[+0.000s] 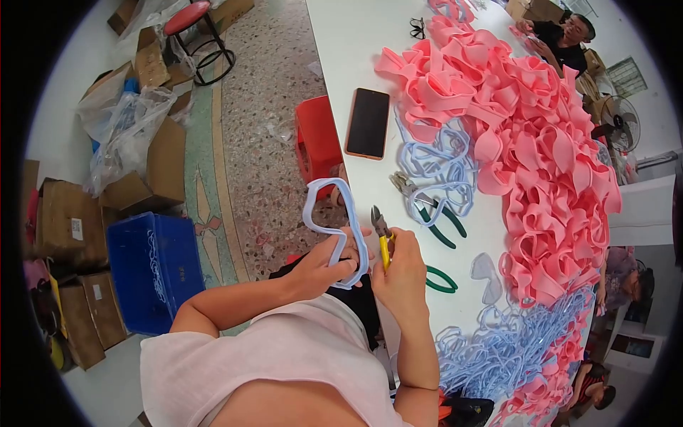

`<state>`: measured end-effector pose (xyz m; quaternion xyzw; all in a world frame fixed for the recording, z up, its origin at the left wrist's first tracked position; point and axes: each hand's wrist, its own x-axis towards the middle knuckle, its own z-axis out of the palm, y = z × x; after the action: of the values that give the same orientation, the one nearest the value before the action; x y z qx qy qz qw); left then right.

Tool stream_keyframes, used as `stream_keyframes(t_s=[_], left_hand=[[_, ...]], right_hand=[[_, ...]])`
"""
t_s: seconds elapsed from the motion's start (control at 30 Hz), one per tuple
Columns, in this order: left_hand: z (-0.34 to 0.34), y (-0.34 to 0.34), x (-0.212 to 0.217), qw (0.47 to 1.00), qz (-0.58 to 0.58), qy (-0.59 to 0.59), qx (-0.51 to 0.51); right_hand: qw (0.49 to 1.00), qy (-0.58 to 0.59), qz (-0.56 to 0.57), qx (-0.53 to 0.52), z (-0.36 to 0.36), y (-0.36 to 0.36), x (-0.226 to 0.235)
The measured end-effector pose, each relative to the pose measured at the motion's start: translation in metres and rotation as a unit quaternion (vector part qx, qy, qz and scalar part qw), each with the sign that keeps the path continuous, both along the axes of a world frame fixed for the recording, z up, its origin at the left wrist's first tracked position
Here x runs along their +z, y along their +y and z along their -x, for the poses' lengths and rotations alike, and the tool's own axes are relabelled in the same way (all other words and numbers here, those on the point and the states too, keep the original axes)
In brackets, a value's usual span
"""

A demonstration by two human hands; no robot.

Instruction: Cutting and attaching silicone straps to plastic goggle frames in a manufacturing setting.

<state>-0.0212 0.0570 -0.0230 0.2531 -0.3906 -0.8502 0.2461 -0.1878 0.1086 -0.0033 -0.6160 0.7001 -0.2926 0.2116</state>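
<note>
A light-blue goggle frame [310,208] hangs over the table's near edge, gripped along its lower part by my left hand [320,269]. My right hand [401,274] is closed around yellow-handled side cutters [378,222]. Their dark jaws point up and away, just right of the frame and apart from it. To the right on the white table lie green-handled pliers [447,226], their jaws beside loose blue frames [440,158]. A second green-handled tool [442,286] lies closer to me, partly hidden behind my right hand. Beyond it rests a clear lens piece [485,276].
Pink curved pieces [530,153] form a large heap along the table, with tangled light-blue strips [498,341] at its near end. A phone [368,122] lies near the left edge. A red stool [313,132] and blue crate [178,267] stand on the floor. Another person [562,46] sits across.
</note>
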Motion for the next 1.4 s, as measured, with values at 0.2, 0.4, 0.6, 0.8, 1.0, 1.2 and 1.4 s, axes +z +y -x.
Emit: stream_keyframes(t_s=[0.2, 0.4, 0.6, 0.8, 1.0, 1.2, 1.4], left_hand=[[-0.001, -0.001, -0.006, 0.990, 0.123, -0.047, -0.044], [0.000, 0.001, -0.007, 0.982, 0.174, -0.064, -0.023], [-0.002, 0.003, -0.009, 0.975, 0.204, -0.085, -0.019], [-0.004, 0.008, -0.012, 0.976, 0.202, -0.085, -0.009], [-0.019, 0.012, -0.018, 0.981, 0.142, -0.135, -0.002], [-0.040, 0.020, -0.040, 0.970, 0.137, -0.180, 0.093], [-0.056, 0.021, -0.048, 0.974, 0.058, -0.185, 0.119]], right_hand=[[0.997, 0.067, 0.014, 0.022, -0.006, 0.002, -0.001], [0.998, 0.054, -0.003, 0.019, -0.011, 0.003, 0.001], [0.997, 0.066, 0.000, 0.026, -0.013, 0.002, 0.003], [0.998, 0.054, -0.001, 0.027, -0.018, 0.001, 0.000], [0.996, 0.061, -0.020, 0.058, -0.026, -0.004, -0.018], [0.991, 0.037, -0.050, 0.120, -0.048, -0.018, -0.052], [0.984, -0.004, -0.086, 0.153, -0.059, -0.029, -0.072]])
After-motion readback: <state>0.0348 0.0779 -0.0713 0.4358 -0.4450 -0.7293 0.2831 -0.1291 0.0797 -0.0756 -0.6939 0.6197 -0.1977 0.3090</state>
